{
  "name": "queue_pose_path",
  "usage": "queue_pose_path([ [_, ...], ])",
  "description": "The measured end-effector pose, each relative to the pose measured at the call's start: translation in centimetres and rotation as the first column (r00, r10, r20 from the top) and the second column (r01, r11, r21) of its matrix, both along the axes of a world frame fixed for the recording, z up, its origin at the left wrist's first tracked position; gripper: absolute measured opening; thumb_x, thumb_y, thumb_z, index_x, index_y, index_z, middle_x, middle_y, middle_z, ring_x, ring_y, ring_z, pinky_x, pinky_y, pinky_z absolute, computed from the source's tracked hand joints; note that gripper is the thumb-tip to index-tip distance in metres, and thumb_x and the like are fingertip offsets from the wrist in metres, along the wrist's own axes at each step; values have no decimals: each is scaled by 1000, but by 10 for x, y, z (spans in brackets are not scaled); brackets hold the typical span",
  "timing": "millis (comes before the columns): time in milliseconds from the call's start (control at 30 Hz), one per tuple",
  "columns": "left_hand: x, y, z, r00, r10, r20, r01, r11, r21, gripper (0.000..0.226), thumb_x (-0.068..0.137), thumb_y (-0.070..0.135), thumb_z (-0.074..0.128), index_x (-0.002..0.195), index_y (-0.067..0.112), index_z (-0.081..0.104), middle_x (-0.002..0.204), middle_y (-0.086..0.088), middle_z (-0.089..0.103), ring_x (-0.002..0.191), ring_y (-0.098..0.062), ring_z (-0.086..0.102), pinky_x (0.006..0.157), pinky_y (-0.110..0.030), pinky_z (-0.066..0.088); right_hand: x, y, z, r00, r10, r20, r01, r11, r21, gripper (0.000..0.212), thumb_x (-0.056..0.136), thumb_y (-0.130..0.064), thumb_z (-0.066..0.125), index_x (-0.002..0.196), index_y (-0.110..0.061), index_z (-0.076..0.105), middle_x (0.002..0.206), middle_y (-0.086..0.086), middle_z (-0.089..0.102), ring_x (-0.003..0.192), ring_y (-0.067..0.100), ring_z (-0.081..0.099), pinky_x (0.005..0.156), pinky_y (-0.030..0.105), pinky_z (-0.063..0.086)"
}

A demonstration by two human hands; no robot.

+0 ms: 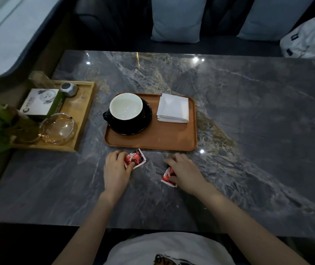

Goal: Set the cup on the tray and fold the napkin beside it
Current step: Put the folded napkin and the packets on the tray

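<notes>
Hands [114, 169] near tray [151, 144], off cup [126, 106]

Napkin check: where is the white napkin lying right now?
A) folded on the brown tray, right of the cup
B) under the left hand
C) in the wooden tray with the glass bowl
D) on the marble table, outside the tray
A: the folded napkin lies on the brown tray, to the right of the cup on its saucer.
</notes>
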State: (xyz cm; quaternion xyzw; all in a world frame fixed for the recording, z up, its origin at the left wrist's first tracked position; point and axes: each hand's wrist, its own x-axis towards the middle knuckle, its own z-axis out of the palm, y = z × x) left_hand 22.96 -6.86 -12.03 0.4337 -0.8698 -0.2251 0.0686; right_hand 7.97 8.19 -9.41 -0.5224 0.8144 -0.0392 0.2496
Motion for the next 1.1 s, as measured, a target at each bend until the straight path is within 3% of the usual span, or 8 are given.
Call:
queue_pose_path([
  [200,-16,-1,24,984,-79,-157,90,994,62,11,79,9,68,87,7,62,81,-10,63,74,-28,59,65,-32,42,-25,11,6,940,-226,256,244,969,-40,16,78,-20,69,94,-17,65,92,-3,49,87,15,51,65,20,38],
  [367,-60,-9,59,962,-158,-222,200,963,183,16,78,12,71,93,7,69,75,0,62,66,-13,53,57,-14,32,-61,22,18,812,-344,471,384,923,10,12,76,-12,73,80,-22,66,70,-9,58,65,4,51,55,8,38],
  [467,-95,-13,63,958,-181,-223,242,926,291,24,81,14,67,104,6,68,85,-5,64,76,-15,56,65,-17,37,-80,23,27,718,-408,564,489,872,9,11,78,-10,70,87,-17,71,86,1,68,80,12,63,71,16,46],
  [600,-139,-16,55,972,-181,-149,228,876,426,28,89,18,58,114,9,64,109,-10,68,100,-20,61,83,-26,44,-98,17,43,592,-441,675,616,787,-26,15,80,-6,68,84,-20,69,81,3,71,69,4,64,61,7,48],
  [700,-158,-17,47,957,-264,-118,289,855,431,27,90,16,56,114,8,64,114,-11,67,106,-20,61,88,-25,43,-110,7,45,536,-430,726,668,742,-54,16,81,-2,66,84,-17,68,85,13,71,69,12,64,63,17,48],
  [800,-171,-20,43,939,-339,-62,331,837,435,26,89,14,57,113,7,65,116,-11,67,106,-21,62,89,-23,42,-122,-3,40,516,-457,724,688,725,-32,14,81,-3,66,84,-17,69,86,14,72,73,22,64,67,33,50],
  [967,-178,-22,38,916,-402,-20,377,839,392,23,86,12,61,106,8,69,108,-11,71,98,-20,64,76,-13,36,-129,-17,23,568,-424,705,630,775,-41,16,82,0,64,84,-15,67,74,-4,67,55,-3,63,54,12,50],
  [1100,-177,-23,35,910,-412,-41,395,835,382,21,84,12,64,104,8,71,105,-12,72,94,-21,65,69,-8,35,-127,-24,11,674,-420,608,570,819,-66,16,79,-4,68,85,-19,68,87,-3,66,83,9,63,72,22,52],
])
